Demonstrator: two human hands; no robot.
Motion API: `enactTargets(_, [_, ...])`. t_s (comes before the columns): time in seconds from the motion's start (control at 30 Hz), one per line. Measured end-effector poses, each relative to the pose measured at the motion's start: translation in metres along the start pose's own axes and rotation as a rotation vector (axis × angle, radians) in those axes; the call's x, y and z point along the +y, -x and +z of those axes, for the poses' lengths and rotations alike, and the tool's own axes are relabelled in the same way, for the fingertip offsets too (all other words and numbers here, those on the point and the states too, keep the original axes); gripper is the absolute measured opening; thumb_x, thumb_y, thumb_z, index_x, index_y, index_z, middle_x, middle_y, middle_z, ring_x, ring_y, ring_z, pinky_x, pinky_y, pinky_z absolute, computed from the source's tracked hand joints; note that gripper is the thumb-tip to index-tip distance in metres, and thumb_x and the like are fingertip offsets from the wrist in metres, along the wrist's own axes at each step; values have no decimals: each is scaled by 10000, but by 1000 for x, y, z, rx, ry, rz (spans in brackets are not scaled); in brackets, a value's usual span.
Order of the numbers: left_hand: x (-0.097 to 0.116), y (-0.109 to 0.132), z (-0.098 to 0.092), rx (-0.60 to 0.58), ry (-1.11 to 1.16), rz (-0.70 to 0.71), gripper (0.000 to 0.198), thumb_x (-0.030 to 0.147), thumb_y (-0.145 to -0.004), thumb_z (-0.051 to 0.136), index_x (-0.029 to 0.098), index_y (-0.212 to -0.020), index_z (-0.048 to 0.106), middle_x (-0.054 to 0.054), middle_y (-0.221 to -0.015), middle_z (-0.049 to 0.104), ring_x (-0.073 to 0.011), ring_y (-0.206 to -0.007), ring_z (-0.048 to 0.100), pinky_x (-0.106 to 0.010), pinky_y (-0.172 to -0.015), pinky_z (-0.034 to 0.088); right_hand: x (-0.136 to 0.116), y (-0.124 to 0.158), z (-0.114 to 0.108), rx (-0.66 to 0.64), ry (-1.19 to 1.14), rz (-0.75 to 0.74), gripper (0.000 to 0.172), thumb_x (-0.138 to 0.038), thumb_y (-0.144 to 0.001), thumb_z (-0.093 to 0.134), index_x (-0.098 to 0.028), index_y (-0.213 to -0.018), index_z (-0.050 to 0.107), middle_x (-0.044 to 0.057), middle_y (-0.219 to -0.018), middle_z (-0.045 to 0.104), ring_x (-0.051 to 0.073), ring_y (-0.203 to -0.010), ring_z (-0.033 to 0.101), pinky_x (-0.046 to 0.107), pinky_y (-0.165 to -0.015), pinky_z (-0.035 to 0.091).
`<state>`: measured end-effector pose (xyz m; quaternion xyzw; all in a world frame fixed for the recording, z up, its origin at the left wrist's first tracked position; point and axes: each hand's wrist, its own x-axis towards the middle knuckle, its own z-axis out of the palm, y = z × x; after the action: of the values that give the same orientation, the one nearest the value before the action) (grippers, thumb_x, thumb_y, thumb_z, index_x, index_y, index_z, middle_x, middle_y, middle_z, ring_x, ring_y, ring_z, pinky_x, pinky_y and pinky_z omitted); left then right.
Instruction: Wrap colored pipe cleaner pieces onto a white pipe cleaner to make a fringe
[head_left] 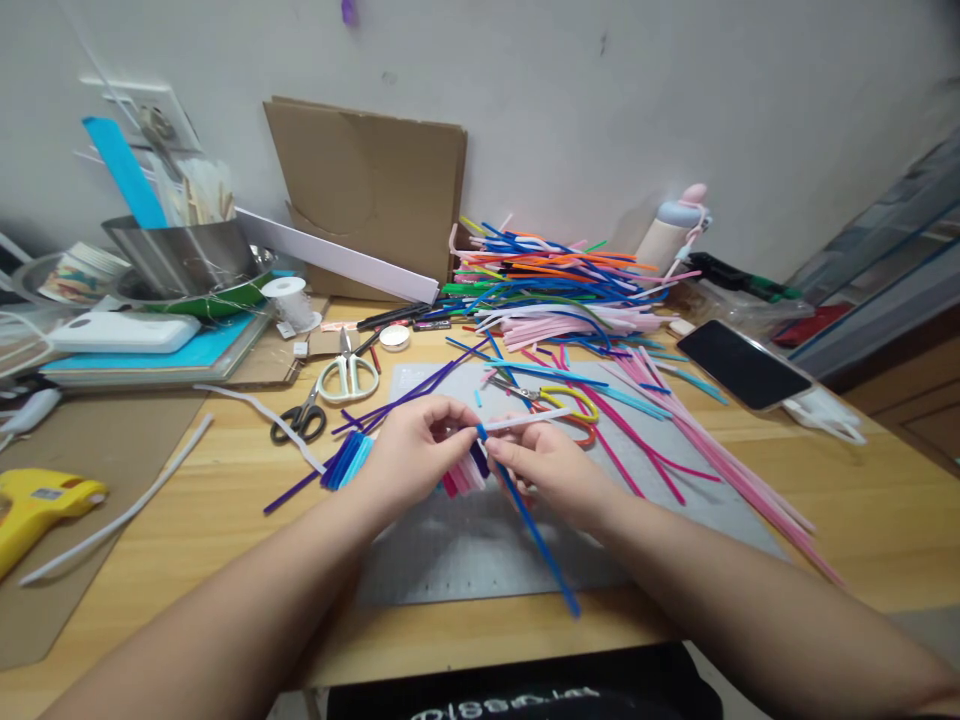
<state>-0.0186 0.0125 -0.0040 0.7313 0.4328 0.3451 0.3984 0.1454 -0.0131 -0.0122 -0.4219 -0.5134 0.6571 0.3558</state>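
Over the grey mat (pixel 442 560), my left hand (pixel 420 445) pinches the upper end of a blue pipe cleaner (pixel 536 535). My right hand (pixel 555 465) grips the same pipe cleaner just below, and its long end slants down toward the table's front edge. A white strip (pixel 529 418) sticks out to the right between the fingers of my right hand. Beneath and behind the hands lies a row of short pieces in blue (pixel 349 462), purple and pink (pixel 463 478), partly hidden by my fingers.
Scissors with yellow and orange handles (pixel 574 403) lie behind my right hand. White-handled scissors (pixel 347 375) and black scissors (pixel 300 420) are at the left. A pipe-cleaner pile (pixel 555 285) rests by the wall. A yellow glue gun (pixel 45 505) and a phone (pixel 742 365) flank the work.
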Motion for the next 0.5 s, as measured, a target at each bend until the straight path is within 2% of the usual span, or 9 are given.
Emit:
enactTargets(0.1, [4, 2, 1, 27, -213, 190, 91, 148, -747, 523, 167, -758, 611, -1, -735, 619, -106, -659, 540, -213, -600, 411, 0, 0, -1, 6, -38, -8, 279, -421, -749, 565, -172, -771, 441, -76, -477, 477, 61, -325, 446, 165, -316, 290])
enactTargets(0.17, [6, 4, 2, 34, -276, 274, 94, 130, -755, 517, 168, -763, 602, -4, -751, 618, -107, -682, 540, -220, -629, 413, 0, -1, 0, 27, -50, -17, 277, -410, -744, 576, -174, -772, 436, -66, -500, 499, 66, -349, 466, 167, -329, 306])
enactTargets(0.37, [6, 6, 3, 84, -360, 416, 113, 156, -794, 488, 179, -791, 599, -35, -801, 624, -131, -772, 564, -255, -712, 437, 2, 0, 0, 34, -46, -52, 251, -348, -728, 604, -177, -837, 456, -53, -541, 510, 93, -462, 510, 190, -397, 374])
enactTargets(0.5, [8, 5, 1, 12, -296, 418, 125, 143, -785, 493, 184, -817, 607, -36, -806, 631, -129, -766, 575, -247, -693, 449, 2, -1, -1, 63, 14, -120, 190, -294, -724, 604, -165, -788, 480, -36, -574, 530, 96, -519, 518, 227, -500, 418])
